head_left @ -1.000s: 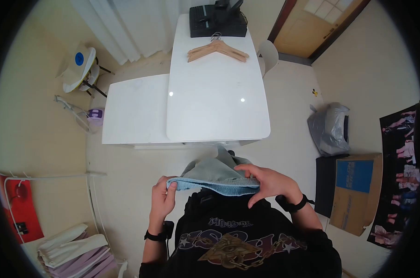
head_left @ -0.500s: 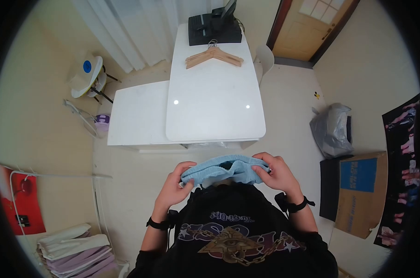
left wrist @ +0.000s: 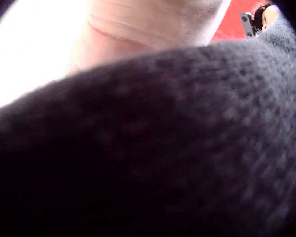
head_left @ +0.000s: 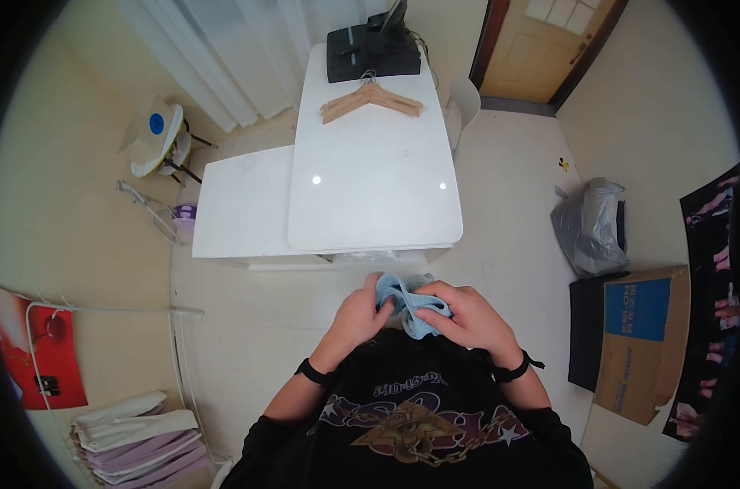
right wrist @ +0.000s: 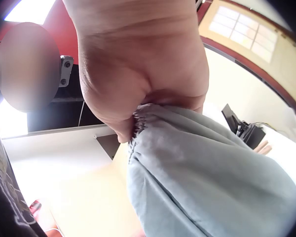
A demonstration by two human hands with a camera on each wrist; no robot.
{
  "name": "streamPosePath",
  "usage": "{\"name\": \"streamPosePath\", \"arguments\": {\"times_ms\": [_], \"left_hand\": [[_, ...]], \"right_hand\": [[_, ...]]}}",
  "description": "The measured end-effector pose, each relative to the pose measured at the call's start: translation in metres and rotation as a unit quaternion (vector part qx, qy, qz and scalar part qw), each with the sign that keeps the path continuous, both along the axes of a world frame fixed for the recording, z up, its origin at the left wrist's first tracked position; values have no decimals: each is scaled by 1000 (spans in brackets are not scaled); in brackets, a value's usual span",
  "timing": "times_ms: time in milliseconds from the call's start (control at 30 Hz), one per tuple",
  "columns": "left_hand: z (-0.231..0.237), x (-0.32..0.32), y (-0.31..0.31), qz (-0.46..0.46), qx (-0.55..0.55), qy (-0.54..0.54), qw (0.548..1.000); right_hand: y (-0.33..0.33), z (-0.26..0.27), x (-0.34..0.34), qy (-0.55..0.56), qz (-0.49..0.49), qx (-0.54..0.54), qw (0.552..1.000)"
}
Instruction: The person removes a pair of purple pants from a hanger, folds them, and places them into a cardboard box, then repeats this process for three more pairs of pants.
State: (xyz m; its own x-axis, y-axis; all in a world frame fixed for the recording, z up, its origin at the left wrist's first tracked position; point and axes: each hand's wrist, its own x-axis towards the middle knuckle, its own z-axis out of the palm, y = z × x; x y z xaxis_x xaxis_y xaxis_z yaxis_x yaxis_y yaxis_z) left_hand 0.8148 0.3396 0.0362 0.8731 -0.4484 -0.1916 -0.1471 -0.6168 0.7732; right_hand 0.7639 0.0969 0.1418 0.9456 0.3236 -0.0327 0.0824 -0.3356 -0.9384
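Note:
A light blue-green garment with a gathered elastic waistband (head_left: pixel 419 328) is bunched up in front of the chest. In the right wrist view the smooth garment (right wrist: pixel 192 163) hangs in folds below the gathered edge. My left hand (head_left: pixel 356 318) grips the bunched band at its left side. At its right side my right hand (head_left: pixel 474 319) pinches the band between thumb and fingers; the same right hand (right wrist: pixel 143 54) shows from its wrist side. Dark sleeve-like cloth (left wrist: pixel 153 143) fills most of the left wrist view and hides the left fingers.
Ahead stands a white table (head_left: pixel 374 220) bearing wooden hangers (head_left: pixel 371 99) and a black machine with a screen (head_left: pixel 370 53). A grey plastic bag (head_left: pixel 592 228) and a cardboard box (head_left: pixel 643 359) stand at right. Folded clothes (head_left: pixel 141 440) hang on a rack at left.
The waistband was stretched wide between the hands. Both hands have come together, the left moving right, and the band is now gathered into a bunch between them.

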Motion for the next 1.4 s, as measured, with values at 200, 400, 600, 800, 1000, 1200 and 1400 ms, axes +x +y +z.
{"name": "streamPosePath", "arguments": {"times_ms": [200,400,600,800,1000,1200,1400], "left_hand": [[-11,-17,-6,11,-150,-125,981],[-27,-16,-7,-17,-140,-229,963],[-11,-20,-5,-16,-116,-280,953],[-13,-18,3,-3,-59,-250,966],[-6,-26,26,-49,-103,-174,978],[4,-32,28,43,-71,-29,996],[-2,-23,-3,125,-248,-9,961]], "right_hand": [[-8,10,-6,8,18,-10,1000],[-8,15,-11,2,2,25,1000],[-8,17,-16,-2,-3,16,1000],[-7,9,-18,-59,-20,5,998],[-15,-7,-11,-54,-136,-79,986],[4,-33,-11,-51,-141,-78,986],[30,-62,-3,-96,-109,-89,985]]}}
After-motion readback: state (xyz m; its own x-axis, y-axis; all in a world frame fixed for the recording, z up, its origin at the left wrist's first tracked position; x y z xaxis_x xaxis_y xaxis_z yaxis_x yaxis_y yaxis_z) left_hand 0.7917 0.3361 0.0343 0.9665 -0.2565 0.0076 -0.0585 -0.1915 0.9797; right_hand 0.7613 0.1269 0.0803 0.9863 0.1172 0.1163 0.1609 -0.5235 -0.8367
